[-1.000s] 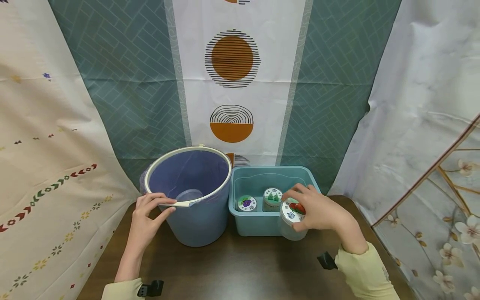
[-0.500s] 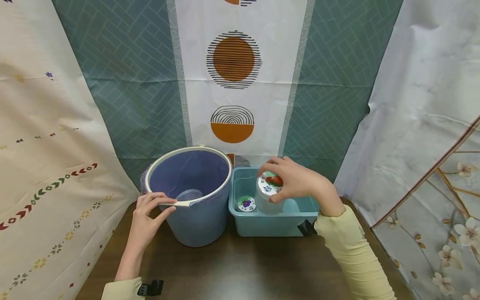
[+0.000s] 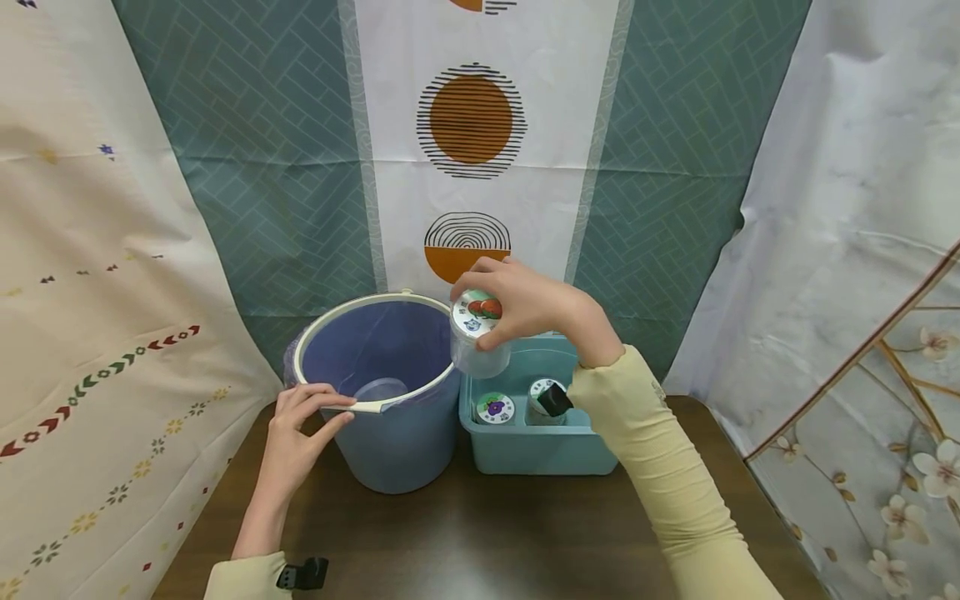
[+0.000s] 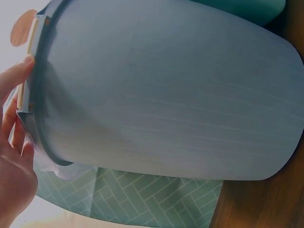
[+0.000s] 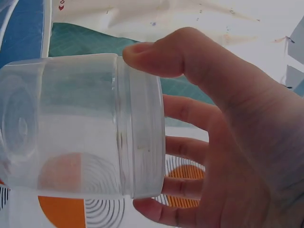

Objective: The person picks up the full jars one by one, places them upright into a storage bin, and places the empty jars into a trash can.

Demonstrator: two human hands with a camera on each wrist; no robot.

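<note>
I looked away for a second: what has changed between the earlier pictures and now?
The right hand carried the clear jar up and left, from the front of the teal tub to the blue bucket's rim. The left hand stayed gripping that rim; two jars remain in the tub.

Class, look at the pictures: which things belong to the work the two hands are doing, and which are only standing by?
In the work:
- clear jar, gripped by its lid in the right hand, over the bucket's rim
- blue bucket, its rim held by the left hand

Standing by:
- teal tub
- purple-lidded jar and a second jar in the tub
- patterned curtains
- dark table
</note>
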